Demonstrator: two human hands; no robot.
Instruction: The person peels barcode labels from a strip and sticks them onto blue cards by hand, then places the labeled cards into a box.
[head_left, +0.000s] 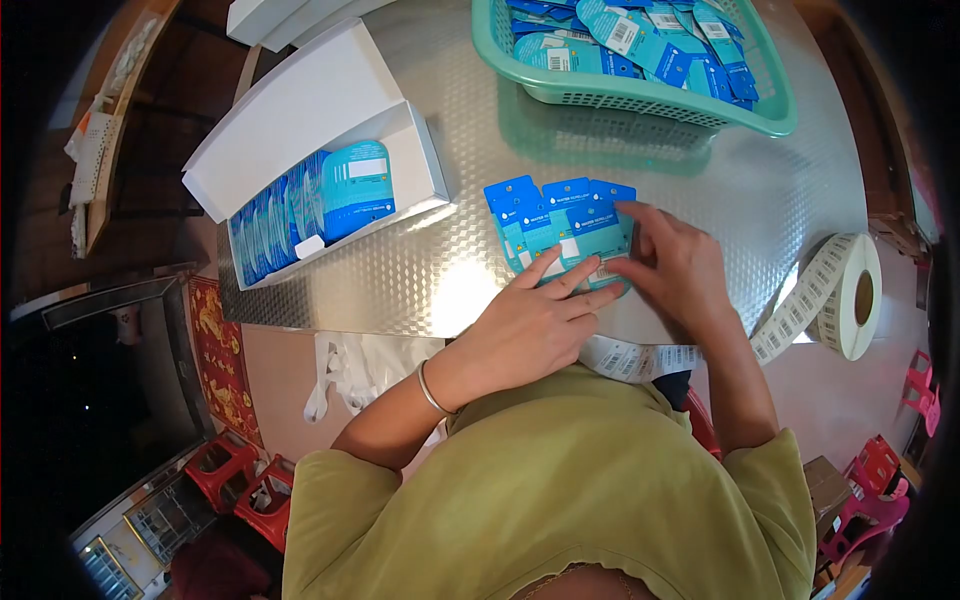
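Observation:
Several blue and teal cards (568,222) lie fanned out and overlapping on the metal table. My left hand (540,325) rests on their lower edge with its fingers spread. At their right side is my right hand (670,255), thumb and forefinger apart around the right edge of the rightmost card. A strip of printed labels (640,360) runs below my hands, along the table's front edge, to a label roll (850,297) on the right. Whether a label is between my right fingertips cannot be made out.
An open white box (290,110) filled with similar cards stands at the left. A green basket (640,90) heaped with more cards is at the back right. White plastic bags (370,365) hang below the table's front edge; red stools (265,495) stand at lower left.

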